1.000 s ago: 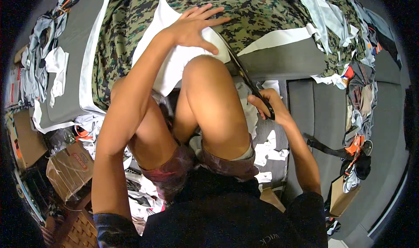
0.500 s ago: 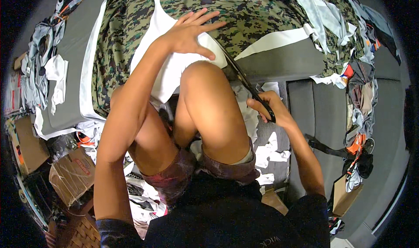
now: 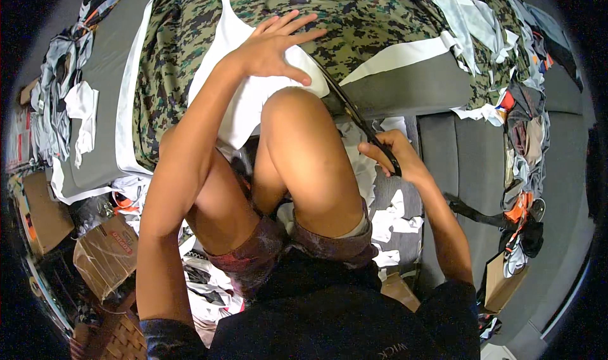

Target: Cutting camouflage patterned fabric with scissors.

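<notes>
My left hand (image 3: 271,51) lies spread with fingers apart over a white strip (image 3: 244,106) along the edge of a camouflage-printed cloth (image 3: 354,18). Closed around the handles of long black scissors (image 3: 353,111) is my right hand (image 3: 400,157), just right of my knee. The blades point up and left, and their tips reach the cloth edge beside my left hand's fingers. Whether the blades are apart cannot be made out. To the right of them, a loose white band (image 3: 399,59) stretches from the cloth across the grey seat.
The cloth is draped over a grey cushioned seat (image 3: 418,90). White scraps (image 3: 396,219) litter the floor by my right knee. Cardboard boxes (image 3: 104,255) stand at the lower left. Heaps of fabric pieces (image 3: 522,128) line the right, and others (image 3: 60,100) the left.
</notes>
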`<state>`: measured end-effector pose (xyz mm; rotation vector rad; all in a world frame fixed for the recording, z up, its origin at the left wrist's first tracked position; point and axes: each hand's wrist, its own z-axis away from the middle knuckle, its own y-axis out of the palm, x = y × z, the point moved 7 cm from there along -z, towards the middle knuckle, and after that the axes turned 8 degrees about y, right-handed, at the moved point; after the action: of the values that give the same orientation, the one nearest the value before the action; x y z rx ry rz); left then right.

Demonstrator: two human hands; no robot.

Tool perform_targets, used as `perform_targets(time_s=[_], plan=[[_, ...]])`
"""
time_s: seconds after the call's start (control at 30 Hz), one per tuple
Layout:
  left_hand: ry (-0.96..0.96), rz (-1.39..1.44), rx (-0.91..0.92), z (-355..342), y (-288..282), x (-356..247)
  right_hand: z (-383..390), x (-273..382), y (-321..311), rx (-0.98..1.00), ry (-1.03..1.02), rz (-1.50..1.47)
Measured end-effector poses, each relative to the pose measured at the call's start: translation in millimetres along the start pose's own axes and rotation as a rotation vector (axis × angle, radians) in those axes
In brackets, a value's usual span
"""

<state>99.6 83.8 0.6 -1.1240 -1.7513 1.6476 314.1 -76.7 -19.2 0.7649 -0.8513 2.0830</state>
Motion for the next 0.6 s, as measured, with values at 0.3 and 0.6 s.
perform_targets(time_s=[0.3, 0.6], plan=[[0.002, -0.022, 0.003, 1, 0, 1, 0, 2, -3, -0.010, 0.012, 0.035], [0.005, -0.068, -0.020, 5, 6, 11, -11, -10, 0, 0.096, 0.009, -0.014]])
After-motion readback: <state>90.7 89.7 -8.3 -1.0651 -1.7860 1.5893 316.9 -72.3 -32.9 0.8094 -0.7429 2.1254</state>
